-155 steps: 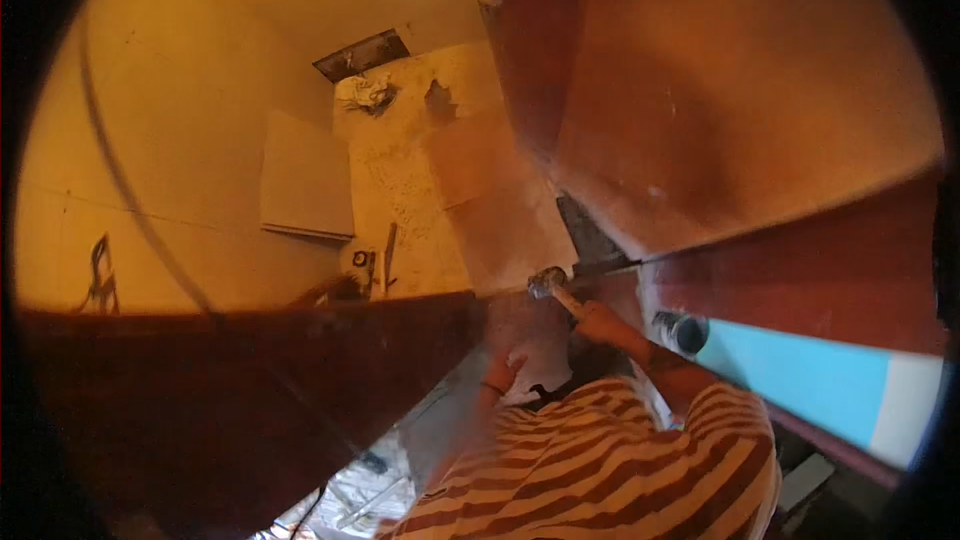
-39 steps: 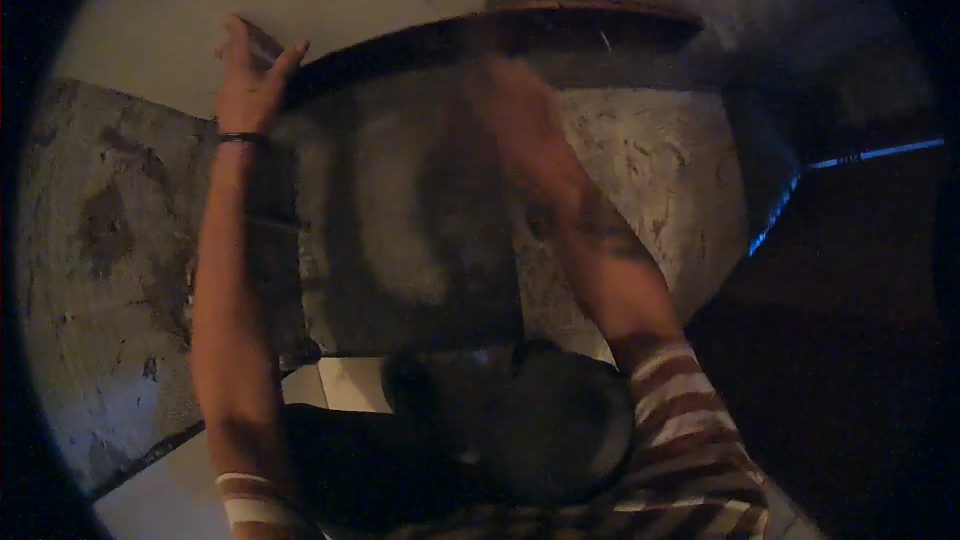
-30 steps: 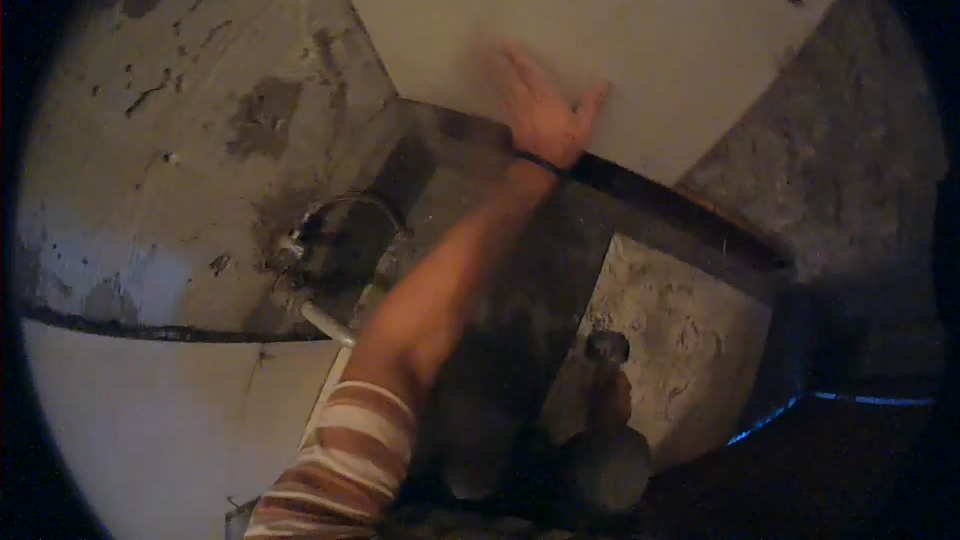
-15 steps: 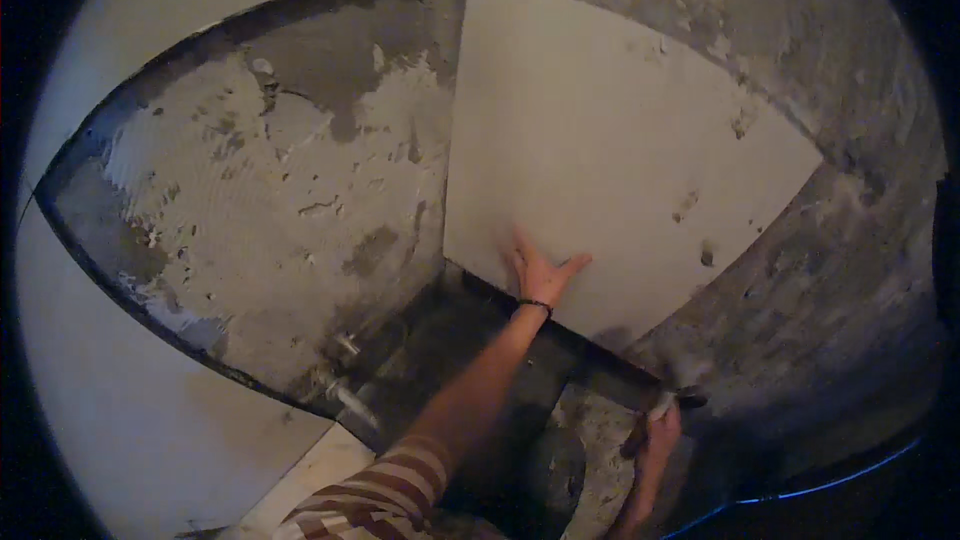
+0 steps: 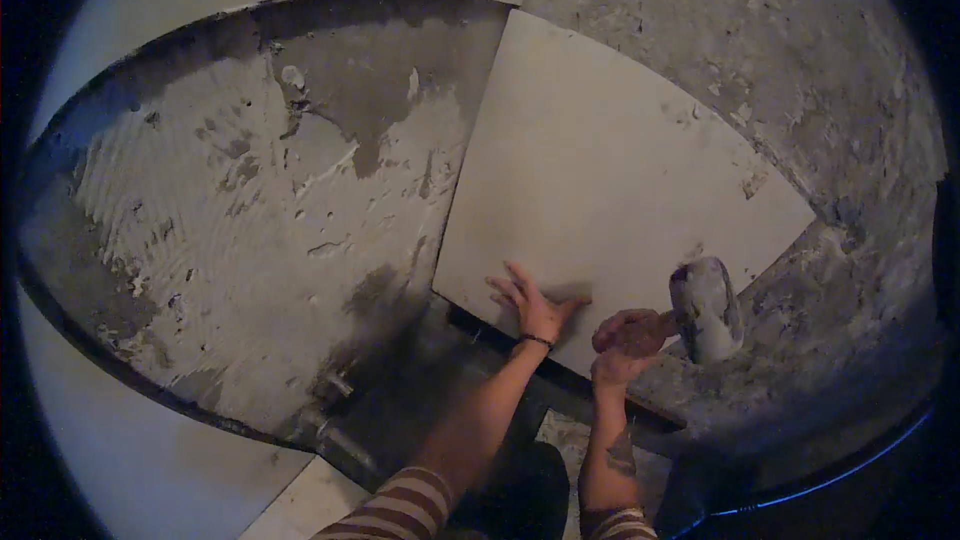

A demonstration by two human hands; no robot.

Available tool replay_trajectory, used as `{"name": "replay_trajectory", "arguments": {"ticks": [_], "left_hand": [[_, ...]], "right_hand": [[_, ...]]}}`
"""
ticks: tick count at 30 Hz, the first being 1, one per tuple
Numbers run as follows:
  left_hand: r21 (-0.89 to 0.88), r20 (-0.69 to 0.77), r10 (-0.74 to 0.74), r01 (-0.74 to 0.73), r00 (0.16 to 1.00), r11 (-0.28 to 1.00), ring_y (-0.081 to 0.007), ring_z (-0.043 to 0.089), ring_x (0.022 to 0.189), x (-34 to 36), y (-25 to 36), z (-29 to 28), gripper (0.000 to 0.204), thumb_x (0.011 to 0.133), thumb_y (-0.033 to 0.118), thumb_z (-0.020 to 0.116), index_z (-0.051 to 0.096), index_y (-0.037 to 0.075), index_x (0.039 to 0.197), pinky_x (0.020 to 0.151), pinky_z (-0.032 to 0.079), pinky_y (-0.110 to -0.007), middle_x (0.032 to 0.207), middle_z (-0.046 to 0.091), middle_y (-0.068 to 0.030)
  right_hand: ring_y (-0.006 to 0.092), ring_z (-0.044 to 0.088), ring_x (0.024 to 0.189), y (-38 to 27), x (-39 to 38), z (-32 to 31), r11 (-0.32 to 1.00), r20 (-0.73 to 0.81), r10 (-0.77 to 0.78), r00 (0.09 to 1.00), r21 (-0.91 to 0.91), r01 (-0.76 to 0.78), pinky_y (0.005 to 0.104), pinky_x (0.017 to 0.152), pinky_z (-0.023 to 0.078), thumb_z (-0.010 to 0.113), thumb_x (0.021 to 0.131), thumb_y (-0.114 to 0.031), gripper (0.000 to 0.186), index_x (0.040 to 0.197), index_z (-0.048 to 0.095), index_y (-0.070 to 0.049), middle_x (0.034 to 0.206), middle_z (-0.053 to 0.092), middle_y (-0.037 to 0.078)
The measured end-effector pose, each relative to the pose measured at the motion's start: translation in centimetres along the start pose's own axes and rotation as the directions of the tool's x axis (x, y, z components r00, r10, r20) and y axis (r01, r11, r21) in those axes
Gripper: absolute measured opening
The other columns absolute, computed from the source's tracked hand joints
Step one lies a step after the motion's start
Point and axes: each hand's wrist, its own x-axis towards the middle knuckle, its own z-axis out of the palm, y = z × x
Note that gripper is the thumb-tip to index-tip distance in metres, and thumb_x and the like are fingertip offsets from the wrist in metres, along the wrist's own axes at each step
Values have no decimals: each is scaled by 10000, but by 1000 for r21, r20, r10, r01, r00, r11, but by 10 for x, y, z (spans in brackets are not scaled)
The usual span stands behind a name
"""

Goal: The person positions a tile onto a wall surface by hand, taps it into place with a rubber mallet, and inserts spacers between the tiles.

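My left hand point(image 5: 535, 305) presses on a large pale tile point(image 5: 590, 150) set against a rough surface, its fingers spread near the tile's lower edge. My right hand point(image 5: 622, 352) grips the short handle of a mallet, whose grimy pale cylindrical head point(image 5: 708, 308) is raised in front of the tile's lower right part, right of my left hand. Whether the head touches the tile I cannot tell. A dark strip point(image 5: 645, 408) runs beneath the tile.
Left of the tile is a patchy surface point(image 5: 260, 190) with ridged adhesive, and pipe stubs point(image 5: 335, 438) at its foot. Pale tiles point(image 5: 150, 390) border it. Rough grey concrete point(image 5: 800, 70) is at the right. A thin blue edge point(image 5: 830, 470) curves at the lower right.
Since half a second ago my right hand and the mallet have risen from below the tile to in front of it. My left hand stays on the tile. Earlier, the view was elsewhere.
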Motion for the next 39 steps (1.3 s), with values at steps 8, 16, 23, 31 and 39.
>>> {"name": "replay_trajectory", "arguments": {"ticks": [8, 16, 23, 31, 39], "left_hand": [[88, 9, 10, -10, 1000, 996, -497, -127, 1278, 2, -26, 10, 1362, 493, 578, 768, -98, -5, 1369, 1041, 28, -566, 1354, -143, -379], [-7, -12, 71, -71, 997, 997, -484, -74, 1294, 6, -2, 13, 1369, 471, 604, 761, -97, 61, 1388, 1056, 46, -536, 1398, -83, -327], [14, -34, 227, -227, 973, 974, -464, -95, 1300, 3, -24, -1, 1384, 469, 517, 803, -136, 66, 1380, 1059, 58, -533, 1438, -54, -246], [46, 46, 175, -177, 984, 983, -499, -66, 1287, 7, -33, 29, 1333, 507, 503, 787, -110, 47, 1381, 1054, 67, -547, 1388, -34, -341], [166, 47, 153, -159, 987, 973, -530, -109, 1263, 29, -45, 18, 1383, 501, 515, 797, -170, 8, 1350, 1025, 70, -592, 1329, -77, -430]], "right_hand": [[211, 480, 544, 20, 0, -10, 853, 210, -335, 919, -346, 390, 317, 484, 420, 422, 887, -326, 287, 843, 470, -47, 700, 484, 84], [168, 457, 458, 56, 27, -73, 987, -107, -121, 987, -117, 109, 295, 400, 377, 402, 882, -294, 234, 856, 413, -62, 610, 459, 64], [137, 474, 494, 38, -47, -44, 845, 33, -111, 993, 529, 77, 252, 418, 388, 438, 900, -371, 303, 809, 462, -83, 641, 483, 46], [122, 461, 495, 21, -40, -109, 996, -109, 49, 993, -69, -57, 253, 418, 396, 388, 894, -497, 410, 865, 455, -94, 633, 464, 32], [109, 398, 446, 3, -51, -154, 933, -290, 352, 890, 30, -359, 265, 408, 363, 359, 869, -584, 468, 880, 448, -125, 597, 439, -11]]}}
